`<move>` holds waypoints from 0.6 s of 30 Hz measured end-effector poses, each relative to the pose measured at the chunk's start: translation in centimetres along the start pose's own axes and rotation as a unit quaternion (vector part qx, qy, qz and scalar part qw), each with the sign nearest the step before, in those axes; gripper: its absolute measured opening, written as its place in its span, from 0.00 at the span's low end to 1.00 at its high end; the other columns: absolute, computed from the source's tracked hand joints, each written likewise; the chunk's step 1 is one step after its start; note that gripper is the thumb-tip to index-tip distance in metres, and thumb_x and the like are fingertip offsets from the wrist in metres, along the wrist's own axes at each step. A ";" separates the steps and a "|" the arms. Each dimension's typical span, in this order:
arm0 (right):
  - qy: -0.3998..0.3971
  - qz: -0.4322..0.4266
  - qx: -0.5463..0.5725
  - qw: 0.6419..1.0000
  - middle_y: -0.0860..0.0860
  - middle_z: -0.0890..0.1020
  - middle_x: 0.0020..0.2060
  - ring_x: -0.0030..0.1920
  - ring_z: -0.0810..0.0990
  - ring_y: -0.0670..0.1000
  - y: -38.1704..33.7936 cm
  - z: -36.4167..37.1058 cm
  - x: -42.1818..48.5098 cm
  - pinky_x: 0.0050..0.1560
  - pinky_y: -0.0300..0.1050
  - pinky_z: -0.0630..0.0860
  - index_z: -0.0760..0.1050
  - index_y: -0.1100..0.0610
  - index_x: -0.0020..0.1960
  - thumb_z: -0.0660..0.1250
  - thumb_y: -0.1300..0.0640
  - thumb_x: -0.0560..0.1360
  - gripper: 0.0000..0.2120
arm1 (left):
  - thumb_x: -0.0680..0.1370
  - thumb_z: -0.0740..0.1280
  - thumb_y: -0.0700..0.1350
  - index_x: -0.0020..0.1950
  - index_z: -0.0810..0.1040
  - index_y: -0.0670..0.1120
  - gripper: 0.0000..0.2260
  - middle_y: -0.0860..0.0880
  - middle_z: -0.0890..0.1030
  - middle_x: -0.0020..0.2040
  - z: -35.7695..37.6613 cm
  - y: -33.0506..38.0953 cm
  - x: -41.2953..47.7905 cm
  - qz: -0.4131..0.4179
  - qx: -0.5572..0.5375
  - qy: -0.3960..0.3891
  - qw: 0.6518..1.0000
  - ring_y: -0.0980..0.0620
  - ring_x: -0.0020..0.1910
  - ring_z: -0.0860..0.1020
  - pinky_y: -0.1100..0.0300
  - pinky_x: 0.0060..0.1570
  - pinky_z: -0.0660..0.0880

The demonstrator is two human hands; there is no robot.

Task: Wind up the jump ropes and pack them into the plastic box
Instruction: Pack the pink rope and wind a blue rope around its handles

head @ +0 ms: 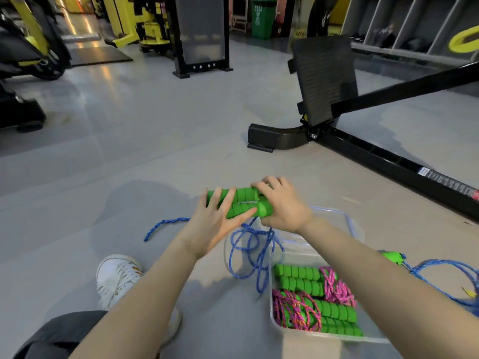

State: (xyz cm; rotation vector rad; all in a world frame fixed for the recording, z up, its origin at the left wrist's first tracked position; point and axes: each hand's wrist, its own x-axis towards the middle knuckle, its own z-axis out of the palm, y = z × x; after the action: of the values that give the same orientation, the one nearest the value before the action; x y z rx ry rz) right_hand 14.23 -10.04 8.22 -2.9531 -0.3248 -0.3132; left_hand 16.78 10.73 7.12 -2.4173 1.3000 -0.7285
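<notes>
Head view, left to right. Left hand lies with straight, spread fingers against two green foam handles, which are ribbed and held side by side, level, above the floor. Blue braided rope hangs from them in loose loops onto the floor, one stretch trailing leftward. Right hand curls round the handles' right ends. Clear plastic box sits just below and right of the hands; inside lie green-handled bundles wound in pink cord. Second blue rope lies loose right of the box. Smooth grey floor carries a white shoe, yellow gym machines, a green bin and a black machine frame.
</notes>
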 end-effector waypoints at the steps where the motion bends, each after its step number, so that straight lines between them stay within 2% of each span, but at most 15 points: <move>1: 0.017 0.009 0.008 1.000 0.55 0.71 0.57 0.54 0.69 0.59 0.3 -1.5 0.1 0.56 0.50 0.66 0.68 0.54 0.66 0.71 0.54 0.61 0.34 | 0.68 0.56 0.37 0.73 0.60 0.56 0.35 0.32 0.68 0.63 -0.9 -0.8 0.7 0.007 0.026 0.018 0.999 0.33 0.54 0.72 0.39 0.51 0.72; 4: 0.066 0.030 0.056 0.996 0.55 0.69 0.55 0.53 0.70 0.59 0.7 -6.8 -1.0 0.56 0.50 0.70 0.68 0.55 0.65 0.72 0.56 0.60 0.34 | 0.73 0.54 0.34 0.73 0.61 0.55 0.30 0.32 0.71 0.61 -4.5 -2.2 3.2 0.037 0.069 0.105 0.991 0.34 0.52 0.74 0.40 0.50 0.72; 9: 0.116 0.029 0.081 0.990 0.53 0.68 0.53 0.51 0.73 0.57 1.8 -12.5 -4.1 0.51 0.51 0.74 0.66 0.57 0.65 0.72 0.58 0.59 0.35 | 0.66 0.61 0.35 0.74 0.57 0.55 0.39 0.31 0.65 0.65 -10.2 -2.6 6.6 0.095 0.121 0.155 0.976 0.33 0.55 0.72 0.40 0.51 0.70; 14: 0.155 0.049 0.047 0.986 0.54 0.67 0.54 0.50 0.73 0.55 3.2 -18.0 -8.8 0.48 0.49 0.73 0.66 0.57 0.66 0.73 0.59 0.60 0.36 | 0.71 0.50 0.36 0.74 0.59 0.49 0.30 0.31 0.70 0.64 -15.9 -0.3 9.2 0.116 0.136 0.199 0.964 0.32 0.54 0.74 0.40 0.51 0.72; 17: 0.162 0.056 0.028 0.985 0.52 0.66 0.54 0.50 0.73 0.55 3.8 -19.8 -11.3 0.46 0.49 0.74 0.66 0.56 0.66 0.73 0.59 0.60 0.36 | 0.68 0.63 0.36 0.74 0.57 0.46 0.35 0.31 0.69 0.66 -17.3 1.3 10.1 0.131 0.133 0.203 0.961 0.32 0.56 0.73 0.40 0.53 0.71; 18: 0.164 0.056 0.024 0.985 0.51 0.66 0.52 0.48 0.73 0.54 3.9 -19.9 -11.9 0.45 0.49 0.74 0.66 0.56 0.66 0.73 0.58 0.60 0.36 | 0.67 0.64 0.37 0.74 0.57 0.46 0.36 0.30 0.68 0.67 -17.5 1.8 10.2 0.136 0.135 0.200 0.961 0.32 0.56 0.73 0.40 0.54 0.71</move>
State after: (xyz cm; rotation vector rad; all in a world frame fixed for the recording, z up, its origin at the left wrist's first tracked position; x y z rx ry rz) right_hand 0.00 -19.68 24.33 -2.7925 -0.1201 -0.7515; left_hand 10.42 0.76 23.64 -1.8887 1.5229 -1.2631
